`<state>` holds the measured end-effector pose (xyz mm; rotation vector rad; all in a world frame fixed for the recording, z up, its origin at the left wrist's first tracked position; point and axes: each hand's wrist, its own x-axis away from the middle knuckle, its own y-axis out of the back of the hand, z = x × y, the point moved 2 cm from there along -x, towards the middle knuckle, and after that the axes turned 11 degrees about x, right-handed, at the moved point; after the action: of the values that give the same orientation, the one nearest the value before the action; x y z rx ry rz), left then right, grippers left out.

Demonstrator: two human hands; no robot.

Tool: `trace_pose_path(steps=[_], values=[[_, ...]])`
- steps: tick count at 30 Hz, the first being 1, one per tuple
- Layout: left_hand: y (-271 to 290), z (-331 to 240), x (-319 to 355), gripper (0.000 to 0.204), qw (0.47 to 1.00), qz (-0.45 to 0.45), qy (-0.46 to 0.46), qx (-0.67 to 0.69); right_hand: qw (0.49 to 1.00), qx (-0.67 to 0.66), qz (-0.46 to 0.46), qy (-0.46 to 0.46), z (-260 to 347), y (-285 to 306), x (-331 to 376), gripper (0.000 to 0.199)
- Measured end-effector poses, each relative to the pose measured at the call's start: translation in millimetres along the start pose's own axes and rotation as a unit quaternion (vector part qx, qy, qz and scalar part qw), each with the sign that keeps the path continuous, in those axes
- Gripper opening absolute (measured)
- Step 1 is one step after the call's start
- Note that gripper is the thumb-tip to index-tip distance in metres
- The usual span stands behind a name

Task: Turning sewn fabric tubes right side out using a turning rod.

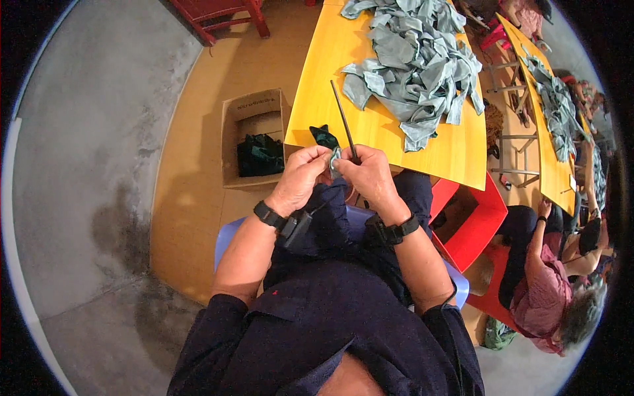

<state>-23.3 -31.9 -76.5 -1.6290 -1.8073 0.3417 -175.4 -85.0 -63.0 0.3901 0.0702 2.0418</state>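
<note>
Just off the near edge of the yellow table, my two hands meet over a small fabric piece (323, 136), dark green and velvety with a pale grey-green side showing. My left hand (303, 177) is closed, its thumb and fingers pinching the piece. My right hand (371, 175) also pinches it from the other side, and a thin black stick (343, 117) rises out of its grip, tilted up and left over the table. What exactly lies between the fingertips is partly hidden. A large heap of grey-green fabric pieces (416, 63) lies farther off on the table.
The yellow table (459, 155) lies ahead. A cardboard box (228, 155) with dark green fabric stands on the floor to its left. A red box (485, 221) is by my right knee. At right, people work at another table (548, 158). A red chair (218, 12) stands at far left.
</note>
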Motion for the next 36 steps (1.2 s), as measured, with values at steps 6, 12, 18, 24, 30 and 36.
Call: trace_pose_path(steps=[6,12,18,24,30,36], values=[[14.4,-6.0,-0.3,0.014,0.995,0.081,0.052,-0.037,0.997,0.030,0.072,-0.013,1.3,3.9,0.0,0.015],[10.0,-1.3,-1.8,0.008,0.988,0.040,-0.006,-0.146,0.985,0.149,-0.017,0.086,-1.2,5.3,-1.0,0.013],[6.5,-4.9,-1.8,0.004,0.979,0.011,-0.042,-0.198,0.927,0.300,-0.096,0.201,17.7,1.8,7.5,0.013],[9.7,3.1,-2.6,0.002,0.950,-0.083,-0.148,-0.261,0.901,0.352,-0.099,0.232,16.6,-9.6,10.5,0.012],[4.2,20.6,-13.0,0.006,0.904,-0.199,-0.242,-0.291,0.892,0.356,-0.133,0.245,5.9,-14.8,8.0,0.015],[9.1,26.8,-12.4,0.000,0.930,-0.153,-0.236,-0.236,0.934,0.291,-0.078,0.190,5.0,-4.7,2.3,0.016]])
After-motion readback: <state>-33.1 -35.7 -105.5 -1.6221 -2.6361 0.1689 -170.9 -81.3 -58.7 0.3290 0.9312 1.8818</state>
